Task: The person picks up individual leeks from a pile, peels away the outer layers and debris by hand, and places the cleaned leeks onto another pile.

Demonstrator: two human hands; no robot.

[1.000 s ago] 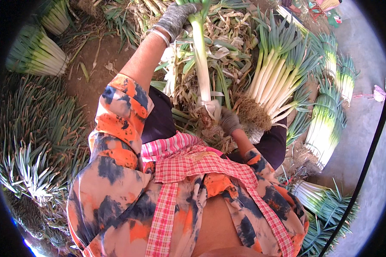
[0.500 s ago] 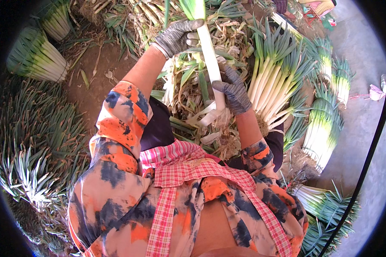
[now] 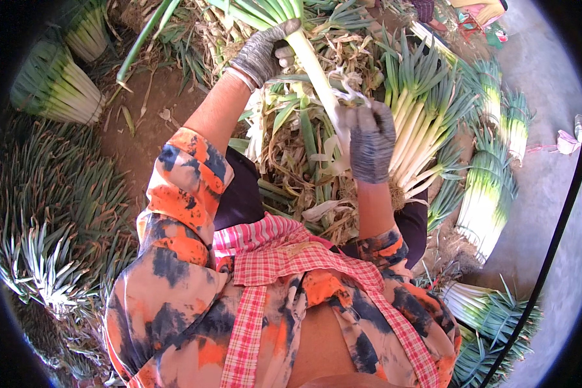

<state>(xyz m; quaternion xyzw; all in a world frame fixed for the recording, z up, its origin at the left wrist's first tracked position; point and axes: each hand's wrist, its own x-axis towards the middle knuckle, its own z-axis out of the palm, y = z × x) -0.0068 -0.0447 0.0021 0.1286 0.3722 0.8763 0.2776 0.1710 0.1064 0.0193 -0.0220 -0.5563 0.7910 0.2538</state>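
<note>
A long green onion (image 3: 313, 68) slants across the upper middle, its green leaves at the top and its white stalk running down to the right. My left hand (image 3: 263, 55), in a grey glove, is closed around the stalk just below the leaves. My right hand (image 3: 373, 139), also gloved in grey, is at the lower end of the stalk with its fingers pinched together. Thin whitish strips of outer skin (image 3: 350, 95) stick out by its fingertips. The root end of the stalk is partly hidden and blurred by the right hand.
Peeled green onions (image 3: 417, 123) lie piled to the right of my right hand. Dry husks (image 3: 291, 174) cover the ground ahead of my lap. Tied bundles (image 3: 488, 187) stand along the right and others (image 3: 58, 84) at far left. Untrimmed onions (image 3: 58, 187) fill the left side.
My right hand has moved from gripping the lower stalk to its right side, turning back-up, with skin strips now at its fingers. The leaves have fanned out to the left.
</note>
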